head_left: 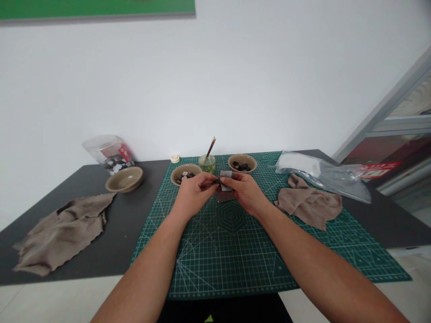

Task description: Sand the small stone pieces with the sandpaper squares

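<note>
Above the middle of the green mat, my left hand (194, 194) is closed in a pinch, its fingertips on a small dark piece (218, 180) too small to make out. My right hand (247, 190) meets it from the right, closed on a small grey folded sheet (226, 174). The dark piece touches the sheet between the two hands. Just below them a flat dark brown square (224, 197) shows, partly covered by the fingers. Behind my left hand stands a bowl (172, 175) of brown and pale pieces; behind my right, a bowl (255, 166) of dark pieces.
A glass jar (207, 165) with a brown stick (211, 147) stands between the bowls on the cutting mat (215, 269). Brown cloths (72, 229) (310, 204) lie at both sides. Left are another bowl (126, 185) and a tilted clear jar (104, 146); right, a plastic bag (333, 179).
</note>
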